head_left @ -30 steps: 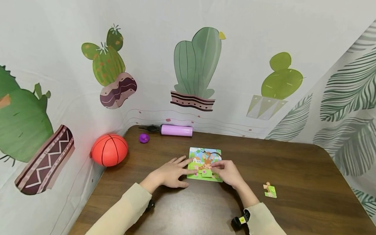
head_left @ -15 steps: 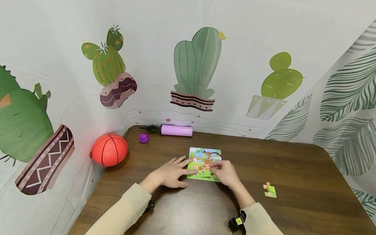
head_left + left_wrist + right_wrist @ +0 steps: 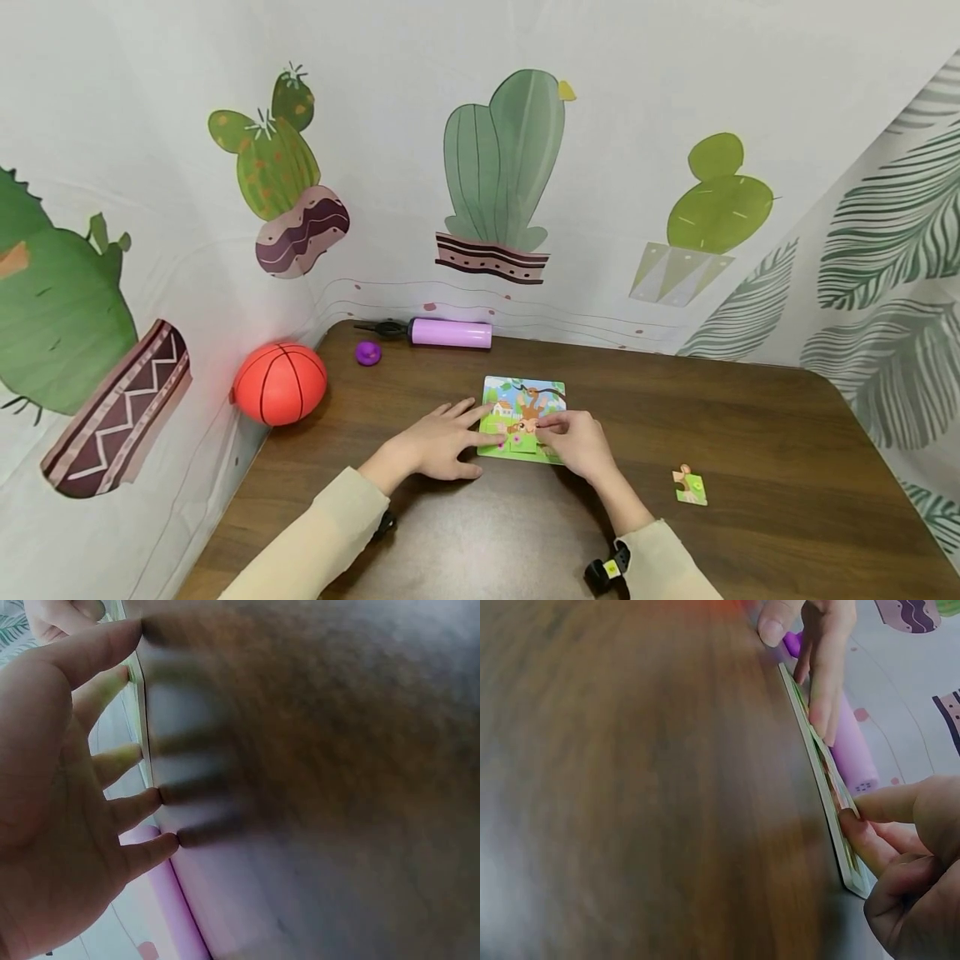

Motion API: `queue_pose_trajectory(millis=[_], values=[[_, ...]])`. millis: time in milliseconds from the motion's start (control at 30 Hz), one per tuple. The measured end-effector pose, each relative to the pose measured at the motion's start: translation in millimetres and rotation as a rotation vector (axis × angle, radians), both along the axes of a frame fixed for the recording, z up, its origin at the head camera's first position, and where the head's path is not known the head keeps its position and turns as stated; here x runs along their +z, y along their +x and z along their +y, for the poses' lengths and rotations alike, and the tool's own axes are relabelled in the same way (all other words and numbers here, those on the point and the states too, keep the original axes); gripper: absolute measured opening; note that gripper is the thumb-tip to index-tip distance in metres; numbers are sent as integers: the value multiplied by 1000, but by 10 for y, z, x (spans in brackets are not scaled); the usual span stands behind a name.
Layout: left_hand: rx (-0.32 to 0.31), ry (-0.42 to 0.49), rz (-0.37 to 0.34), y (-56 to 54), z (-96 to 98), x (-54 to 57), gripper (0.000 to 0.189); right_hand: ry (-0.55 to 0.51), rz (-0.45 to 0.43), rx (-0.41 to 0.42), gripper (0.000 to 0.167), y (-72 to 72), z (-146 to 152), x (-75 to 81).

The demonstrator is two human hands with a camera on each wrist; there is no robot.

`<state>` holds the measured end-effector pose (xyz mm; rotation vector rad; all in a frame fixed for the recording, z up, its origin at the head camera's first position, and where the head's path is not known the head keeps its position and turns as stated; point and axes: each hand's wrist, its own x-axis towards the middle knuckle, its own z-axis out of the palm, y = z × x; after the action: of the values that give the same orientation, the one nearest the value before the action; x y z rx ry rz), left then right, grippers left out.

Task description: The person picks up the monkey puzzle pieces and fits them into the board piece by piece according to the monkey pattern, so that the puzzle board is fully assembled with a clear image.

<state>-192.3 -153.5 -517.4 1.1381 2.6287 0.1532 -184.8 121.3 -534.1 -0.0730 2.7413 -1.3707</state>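
Note:
A jigsaw puzzle board (image 3: 493, 454) with a picture of a monkey, tree and house lies flat on the table. My right hand (image 3: 581, 443) pinches a green and brown puzzle piece (image 3: 524, 443) between thumb and index finger, low over the board's lower middle. In the right wrist view that piece is tilted, its near edge raised between the fingertips. With fingers spread, my left hand (image 3: 437, 445) rests at the board's left side, index fingertip by the piece and thumb on the table. One loose puzzle piece (image 3: 691, 487) lies on the table to the right.
At the table's back stand out a purple hand pump (image 3: 452, 333) with a black nozzle and a small purple round thing (image 3: 368, 353). A red ball (image 3: 281, 383) sits at the left edge. A cactus-print cloth (image 3: 600, 208) hangs behind the wooden table (image 3: 750, 433).
My right hand has shifted slightly left with the pinched puzzle piece, then stayed almost still. The left hand has kept its place on the board.

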Motion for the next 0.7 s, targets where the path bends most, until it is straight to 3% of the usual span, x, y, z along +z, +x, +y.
queue_pose_trajectory(millis=[367, 700], values=[[9, -1, 13, 23, 26, 29, 60, 24, 38, 10, 5, 16, 207, -18], [-79, 47, 71, 3, 83, 7, 54, 30, 75, -9, 12, 57, 536, 63]])
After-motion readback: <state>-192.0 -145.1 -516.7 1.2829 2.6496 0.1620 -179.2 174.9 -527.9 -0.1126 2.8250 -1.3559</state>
